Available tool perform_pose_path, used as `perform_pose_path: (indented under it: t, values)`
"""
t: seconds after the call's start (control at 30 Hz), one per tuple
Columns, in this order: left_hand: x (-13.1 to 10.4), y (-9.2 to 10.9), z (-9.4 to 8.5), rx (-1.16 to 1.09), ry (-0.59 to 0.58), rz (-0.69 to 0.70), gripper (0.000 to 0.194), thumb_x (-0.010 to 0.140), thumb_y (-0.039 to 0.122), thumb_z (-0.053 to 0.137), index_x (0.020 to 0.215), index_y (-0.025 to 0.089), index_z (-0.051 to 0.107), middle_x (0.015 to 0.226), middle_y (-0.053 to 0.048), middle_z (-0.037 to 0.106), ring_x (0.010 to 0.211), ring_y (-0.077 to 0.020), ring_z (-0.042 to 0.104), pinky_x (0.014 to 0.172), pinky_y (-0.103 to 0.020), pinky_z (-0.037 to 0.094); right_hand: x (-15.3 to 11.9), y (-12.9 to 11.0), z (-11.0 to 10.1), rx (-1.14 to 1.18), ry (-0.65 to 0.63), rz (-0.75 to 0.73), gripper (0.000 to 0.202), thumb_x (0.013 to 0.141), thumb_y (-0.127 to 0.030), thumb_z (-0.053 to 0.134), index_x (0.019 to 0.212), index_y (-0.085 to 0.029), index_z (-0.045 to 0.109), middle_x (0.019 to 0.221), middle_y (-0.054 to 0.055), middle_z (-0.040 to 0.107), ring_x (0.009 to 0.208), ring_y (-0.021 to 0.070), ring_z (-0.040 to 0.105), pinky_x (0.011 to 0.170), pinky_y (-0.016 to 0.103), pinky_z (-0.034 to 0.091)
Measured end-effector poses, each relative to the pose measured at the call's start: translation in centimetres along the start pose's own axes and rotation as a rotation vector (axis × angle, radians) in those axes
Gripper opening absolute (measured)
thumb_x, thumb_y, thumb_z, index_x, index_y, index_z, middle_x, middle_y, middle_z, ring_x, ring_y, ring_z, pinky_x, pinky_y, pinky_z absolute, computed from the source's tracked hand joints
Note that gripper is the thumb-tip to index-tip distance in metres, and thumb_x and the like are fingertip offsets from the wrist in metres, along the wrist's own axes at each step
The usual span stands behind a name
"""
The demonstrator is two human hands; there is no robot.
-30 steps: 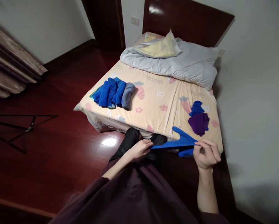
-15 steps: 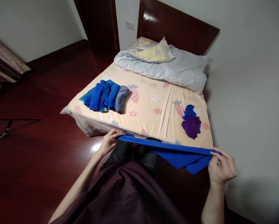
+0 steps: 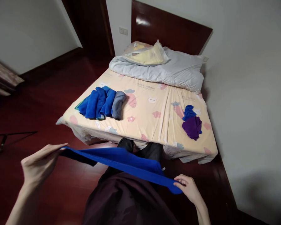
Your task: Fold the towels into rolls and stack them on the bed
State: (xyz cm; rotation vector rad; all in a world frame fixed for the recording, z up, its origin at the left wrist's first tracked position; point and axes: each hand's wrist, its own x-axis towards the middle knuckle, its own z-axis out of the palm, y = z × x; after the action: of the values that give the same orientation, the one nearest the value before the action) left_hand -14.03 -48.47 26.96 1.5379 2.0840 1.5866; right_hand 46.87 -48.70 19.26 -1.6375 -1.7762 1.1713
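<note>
A blue towel (image 3: 121, 162) is stretched between my two hands, in front of my body and short of the bed's near edge. My left hand (image 3: 40, 161) pinches one end of it at the left. At the lower right my right hand (image 3: 187, 187) grips the other end between thumb and fingers. The towel slopes down toward the right, and part of it hangs in a loose fold. A small white tag shows at its edge near my right hand.
Several rolled blue towels (image 3: 92, 104) and a grey one (image 3: 118, 104) lie on the left of the bed (image 3: 142, 125). A purple cloth (image 3: 192, 127) and a crumpled blue cloth (image 3: 189, 112) lie at the right. A quilt (image 3: 178, 70) is bunched by the headboard (image 3: 168, 28).
Both hands have shifted left with the towel. My left hand has risen relative to my right, which has dropped lower, so the towel tilts more. The view has shifted slightly.
</note>
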Motion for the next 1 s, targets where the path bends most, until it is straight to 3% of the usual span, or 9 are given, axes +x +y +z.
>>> perform_pose_path:
  t: [0.07, 0.13, 0.27, 0.37, 0.5, 0.67, 0.73, 0.87, 1.0]
  values:
    - [0.0, -0.1, -0.3, 0.003, -0.045, -0.046, 0.008, 0.079, 0.044, 0.08, 0.085, 0.04, 0.085, 0.087, 0.005, 0.081, 0.073, -0.0208, 0.071, 0.068, -0.032, 0.055, 0.2, 0.6, -0.7, -0.057, -0.093, 0.03, 0.023, 0.089, -0.046, 0.076, 0.084, -0.027, 0.086, 0.079, 0.004, 0.074, 0.065, 0.0213, 0.066, 0.06, 0.032, 0.055]
    - [-0.1, -0.5, -0.5, 0.022, -0.081, -0.084, 0.01, 0.079, 0.045, 0.079, 0.086, 0.041, 0.085, 0.089, 0.005, 0.081, 0.076, -0.0217, 0.072, 0.07, -0.032, 0.056, 0.7, 1.3, -1.2, -0.151, -0.096, 0.018, 0.024, 0.093, -0.043, 0.068, 0.087, -0.028, 0.086, 0.082, 0.005, 0.075, 0.07, 0.0233, 0.069, 0.067, 0.035, 0.058]
    - [0.1, -2.2, -0.7, 0.104, -0.067, -0.23, 0.019, 0.074, 0.049, 0.079, 0.086, 0.036, 0.086, 0.092, 0.004, 0.083, 0.075, -0.0217, 0.073, 0.07, -0.03, 0.059, 1.8, 2.7, -1.6, -0.296, -0.016, -0.013, 0.029, 0.099, -0.04, 0.057, 0.095, -0.03, 0.084, 0.089, 0.007, 0.077, 0.086, 0.028, 0.076, 0.082, 0.04, 0.062]
    - [0.7, -3.2, -0.5, 0.177, -0.055, -0.348, 0.026, 0.071, 0.054, 0.079, 0.087, 0.034, 0.086, 0.066, 0.005, 0.075, 0.052, -0.0149, 0.06, 0.052, -0.023, 0.05, 2.6, 3.5, -2.2, -0.37, 0.017, -0.005, 0.029, 0.101, -0.038, 0.053, 0.095, -0.027, 0.079, 0.092, 0.007, 0.078, 0.087, 0.0281, 0.077, 0.083, 0.04, 0.061]
    - [2.9, -3.7, 1.1, 0.166, -0.052, -0.326, 0.037, 0.07, 0.057, 0.08, 0.092, 0.029, 0.087, 0.057, 0.004, 0.07, 0.048, -0.0138, 0.058, 0.048, -0.021, 0.045, 4.5, 3.5, -4.5, -0.421, 0.178, -0.092, 0.03, 0.105, -0.038, 0.047, 0.102, -0.025, 0.074, 0.104, 0.009, 0.081, 0.091, 0.0276, 0.079, 0.084, 0.04, 0.061]
    - [6.9, -3.0, 3.9, 0.024, 0.046, -0.164, 0.051, 0.066, 0.058, 0.085, 0.096, 0.017, 0.088, 0.071, -0.002, 0.079, 0.061, -0.0194, 0.072, 0.06, -0.029, 0.06, 7.5, 2.0, -9.5, -0.417, 0.539, -0.157, 0.038, 0.107, -0.047, 0.049, 0.107, -0.018, 0.072, 0.083, 0.009, 0.079, 0.063, 0.0226, 0.075, 0.069, 0.034, 0.063]
    - [8.0, -2.2, 4.4, -0.039, 0.06, -0.101, 0.05, 0.069, 0.056, 0.087, 0.097, 0.015, 0.087, 0.085, -0.004, 0.083, 0.071, -0.0219, 0.077, 0.071, -0.036, 0.067, 8.1, 1.5, -11.3, -0.386, 0.609, -0.169, 0.039, 0.106, -0.05, 0.052, 0.109, -0.017, 0.071, 0.088, 0.011, 0.08, 0.066, 0.0224, 0.078, 0.066, 0.032, 0.063]
    - [8.2, -0.9, 4.1, -0.062, -0.007, -0.053, 0.045, 0.076, 0.056, 0.085, 0.097, 0.017, 0.087, 0.097, -0.005, 0.085, 0.088, -0.0267, 0.082, 0.094, -0.047, 0.069, 7.9, 1.3, -13.8, -0.401, 0.614, -0.198, 0.034, 0.105, -0.048, 0.054, 0.108, -0.02, 0.071, 0.102, 0.011, 0.083, 0.086, 0.0257, 0.084, 0.081, 0.034, 0.067]
    - [7.0, -1.5, 2.7, -0.003, -0.141, -0.12, 0.048, 0.074, 0.059, 0.083, 0.101, 0.019, 0.088, 0.098, -0.008, 0.085, 0.095, -0.0343, 0.083, 0.105, -0.055, 0.065, 6.6, 1.8, -14.9, -0.461, 0.548, -0.229, 0.03, 0.104, -0.044, 0.056, 0.107, -0.023, 0.076, 0.114, 0.011, 0.083, 0.089, 0.0259, 0.084, 0.085, 0.035, 0.068]
